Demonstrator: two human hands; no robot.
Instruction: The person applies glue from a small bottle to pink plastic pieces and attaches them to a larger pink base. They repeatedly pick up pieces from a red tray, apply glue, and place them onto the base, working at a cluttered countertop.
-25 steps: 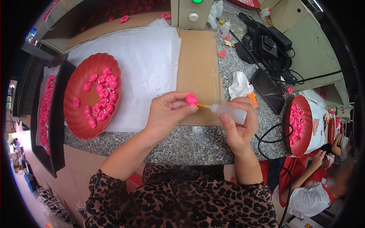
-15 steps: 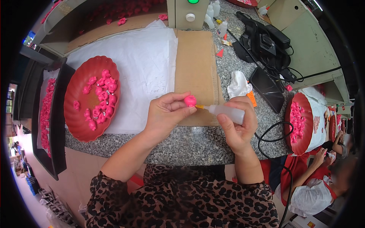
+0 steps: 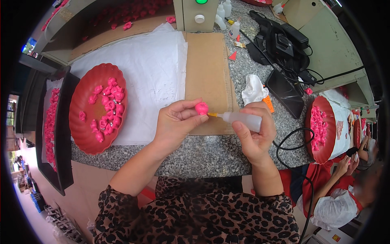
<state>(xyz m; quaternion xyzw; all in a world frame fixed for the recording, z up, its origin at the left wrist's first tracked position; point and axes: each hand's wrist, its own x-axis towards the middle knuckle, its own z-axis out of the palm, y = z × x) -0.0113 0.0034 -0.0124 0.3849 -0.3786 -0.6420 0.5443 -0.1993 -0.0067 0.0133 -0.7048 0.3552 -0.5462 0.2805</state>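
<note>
Between the thumb and fingers of my left hand [image 3: 178, 120] is a small round pink plastic piece [image 3: 201, 108]. My right hand [image 3: 258, 132] is wrapped round a translucent squeeze bottle [image 3: 243, 120], held nearly level. Its yellow nozzle tip [image 3: 213, 114] points left and meets the lower right side of the pink piece, or comes very close to it. Both hands are above the near edge of a brown cardboard sheet [image 3: 207, 77]. Left of them, a red scalloped dish [image 3: 81, 132] holds several similar pink pieces [image 3: 109, 105].
White paper [image 3: 156, 65] covers the counter beside the cardboard. A black tray [image 3: 67, 162] of pink pieces stands far left. A crumpled white cloth [image 3: 254, 89], black device [image 3: 280, 44] and looping cable [image 3: 278, 156] lie right. Another person [image 3: 333, 203] works beyond a second red dish [image 3: 331, 138].
The view has shifted slightly. My hands keep the same grip, with the nozzle still at the pink piece. The other person's hands at the right have moved a little.
</note>
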